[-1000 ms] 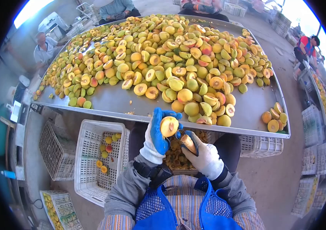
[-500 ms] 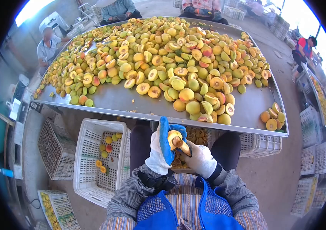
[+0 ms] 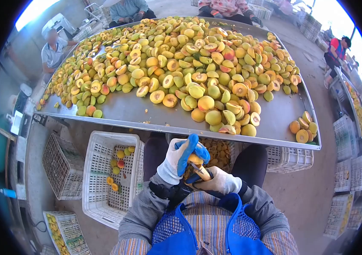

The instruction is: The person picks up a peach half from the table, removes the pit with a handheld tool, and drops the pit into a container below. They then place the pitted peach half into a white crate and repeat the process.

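Observation:
My left hand, in a white and blue glove, is closed around a yellow peach half held above my lap. My right hand, in a white glove, grips a pitting tool whose tip is pressed into the peach half. Both hands are close together just below the front edge of the metal table. A big heap of peaches and peach halves covers the table beyond them.
A crate of peach pits sits under the table between my knees. A white crate with a few peaches stands to the left, more crates lie around. Other people sit at the table's far and left sides.
The peach half was held up open-faced with the tool apart from it; now both hands have dropped lower toward my lap and the tool is dug into the fruit.

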Motion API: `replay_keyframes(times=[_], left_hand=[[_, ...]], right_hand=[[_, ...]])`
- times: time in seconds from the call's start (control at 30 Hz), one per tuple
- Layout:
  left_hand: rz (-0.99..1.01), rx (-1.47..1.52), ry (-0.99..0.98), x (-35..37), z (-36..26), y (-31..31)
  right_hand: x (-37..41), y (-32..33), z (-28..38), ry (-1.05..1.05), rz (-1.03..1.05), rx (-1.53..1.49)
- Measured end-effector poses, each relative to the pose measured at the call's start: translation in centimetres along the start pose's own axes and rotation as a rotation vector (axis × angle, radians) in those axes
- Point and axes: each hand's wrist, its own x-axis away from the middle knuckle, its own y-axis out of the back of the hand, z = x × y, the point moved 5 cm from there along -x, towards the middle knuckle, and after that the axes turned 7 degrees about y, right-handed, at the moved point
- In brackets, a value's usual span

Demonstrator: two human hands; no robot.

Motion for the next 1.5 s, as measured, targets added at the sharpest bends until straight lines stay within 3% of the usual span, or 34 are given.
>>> replay_keyframes(times=[0.03,0.1,0.13,0.17,0.23,0.3,0.33,0.37,0.4,0.43,0.5,0.57,0.6,0.63,0.67,0.7,0.77,0.83,0.9,0.97,1.03,1.07,1.3,1.37,1.4,1.43,1.5], left_hand=[[0.114,0.053,-0.071,0.0,-0.3,-0.3],[0.139,0.124,-0.096,-0.1,-0.2,-0.4],[0.032,0.097,-0.005,-0.2,0.1,-0.1],[-0.074,0.072,0.087,-0.3,0.5,0.2],[-0.272,-0.183,0.196,-0.6,1.5,1.2],[-0.19,-0.333,0.243,-0.5,1.2,1.1],[-0.191,-0.331,0.246,-0.4,1.3,1.4],[-0.004,-0.199,0.254,-0.4,1.6,0.9],[0.183,-0.068,0.259,-0.3,1.8,0.4],[0.296,0.068,0.117,0.0,1.4,-0.2],[-0.058,-0.047,0.127,0.6,0.8,1.8],[-0.335,-0.05,0.046,2.0,0.0,6.5],[-0.498,-0.157,0.1,3.3,-0.7,9.7],[-0.648,-0.5,0.168,3.8,0.0,15.0],[-0.827,-1.351,0.244,4.9,-2.9,15.9],[-1.083,-1.896,0.076,5.6,-4.8,14.3],[-0.92,-1.66,0.136,3.6,-5.2,13.1],[-0.715,-1.704,-0.285,-0.5,-3.8,8.5],[-0.412,-1.686,-0.256,-5.9,-2.1,4.1],[-0.284,-1.706,0.054,-11.1,0.0,1.8],[-0.337,-1.767,0.365,-14.8,1.3,1.3],[-0.366,-1.845,0.401,-15.7,1.6,1.0],[-0.387,-1.789,0.378,-15.1,1.1,1.8],[-0.463,-1.418,0.205,-14.0,0.5,3.7],[-0.494,-1.182,0.022,-13.7,1.3,6.0],[-0.407,-0.809,0.032,-14.2,3.0,8.8],[-0.196,-0.178,0.024,-10.4,0.4,7.5]], right_hand=[[-0.1,0.3,0.0,0.0,0.005,0.001],[0.0,0.4,1.5,0.27,0.113,-0.014],[-0.7,0.3,-0.1,0.017,0.058,0.012],[-0.8,0.3,0.0,0.018,0.056,0.009],[-0.8,1.9,2.3,0.042,-0.198,0.742],[-0.8,1.9,2.3,0.065,-0.203,0.759],[-0.9,1.5,1.7,-0.009,-0.061,0.567],[-0.7,0.9,1.1,-0.08,0.079,0.376],[-2.4,-0.6,-6.3,0.214,0.106,0.141],[-1.4,-1.5,-2.1,0.163,0.113,-0.21],[-0.9,-0.7,-2.6,-0.097,0.273,0.042],[0.5,0.9,-1.7,-0.253,0.162,0.226],[1.0,2.0,-0.2,-0.213,0.111,0.295],[1.4,3.1,-2.5,-0.123,0.033,0.461],[2.0,3.7,-3.0,-0.165,-0.017,0.595],[2.3,4.3,-3.3,-0.206,-0.064,0.733],[1.9,4.2,-3.6,-0.18,-0.099,0.757],[1.8,4.0,-3.7,-0.162,-0.131,0.782],[1.6,3.6,-3.6,-0.156,-0.096,0.814],[1.5,3.7,-4.0,-0.162,-0.083,0.825],[1.5,3.6,-4.7,-0.235,-0.012,0.814],[1.5,3.5,-4.5,-0.226,-0.002,0.816],[2.0,3.2,-3.9,-0.174,-0.008,0.782],[2.4,3.6,-3.2,-0.118,-0.101,0.751],[2.6,3.7,-2.6,-0.112,-0.104,0.754],[2.9,4.2,-1.6,-0.097,-0.165,0.7],[2.8,4.5,-1.1,-0.078,-0.222,0.643]])
